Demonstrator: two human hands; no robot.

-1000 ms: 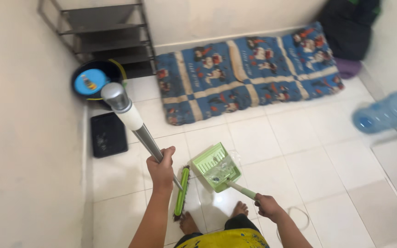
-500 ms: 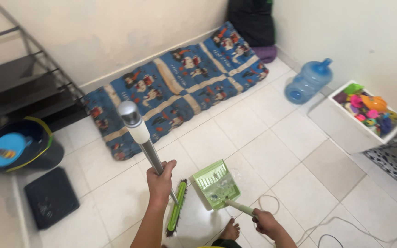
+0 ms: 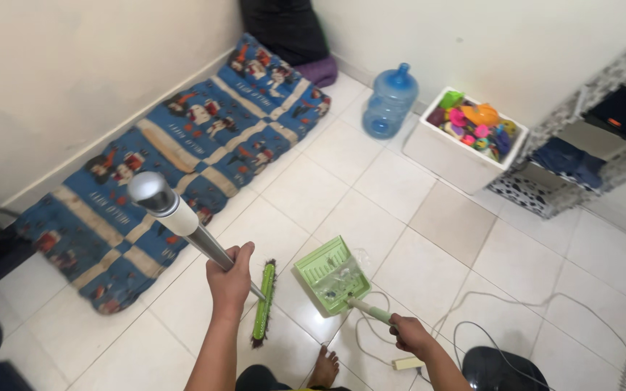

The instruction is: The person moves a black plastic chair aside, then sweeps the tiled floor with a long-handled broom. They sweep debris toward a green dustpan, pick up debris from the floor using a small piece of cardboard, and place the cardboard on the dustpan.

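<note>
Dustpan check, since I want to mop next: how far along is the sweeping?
Some clear scraps already lie in the green dustpan. In hand: the left hand grips the broom pole and the right hand holds the dustpan handle, brush head beside the pan. Left: the pan is not emptied; fine dust on the tiles cannot be judged.

You're standing in a lived-in room of a home: white tiled floor (image 3: 429, 239), a blue patterned sleeping mat (image 3: 175, 156) laid along the wall, a big blue water jug (image 3: 390, 101), a white box of bright toys (image 3: 465, 141), folded clothes on a shelf (image 3: 581, 156) at your right.
</note>
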